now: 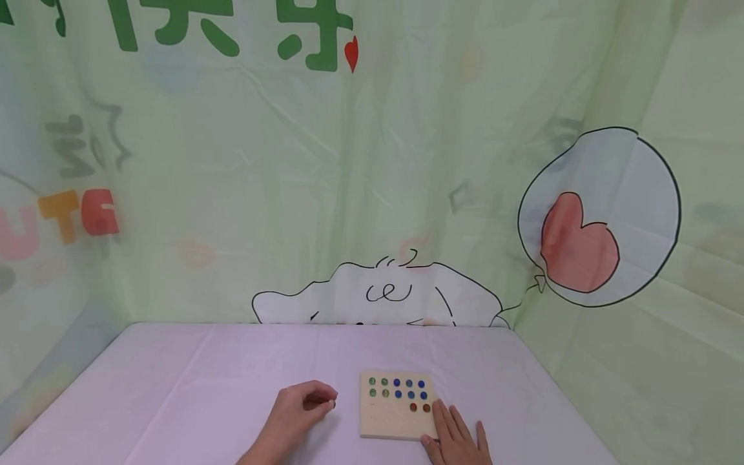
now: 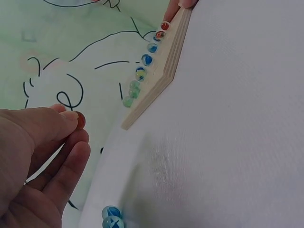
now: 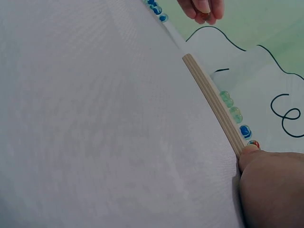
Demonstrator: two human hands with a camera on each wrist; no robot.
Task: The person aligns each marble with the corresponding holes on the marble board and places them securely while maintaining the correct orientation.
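Note:
My left hand [image 1: 296, 413] is over the table, left of a square wooden board [image 1: 374, 427]. Between its thumb and fingertips it pinches a reddish-brown marble [image 2: 80, 120]. The board bears green marbles [image 1: 372, 392] at its back left, blue marbles [image 1: 411, 394] at its back right and two red marbles [image 1: 413, 407] in the row in front of the blue ones. Against the board's front right corner rests my right hand [image 1: 456, 442], its fingers straight along the right side. The right thumb [image 3: 249, 151] touches the front edge.
A white cloth covers the table [image 1: 232, 368]. Loose blue marbles [image 2: 112, 219] show low in the left wrist view, and blue marbles [image 3: 164, 17] also appear high in the right wrist view. Behind the table hangs a pale green printed curtain [image 1: 407, 161].

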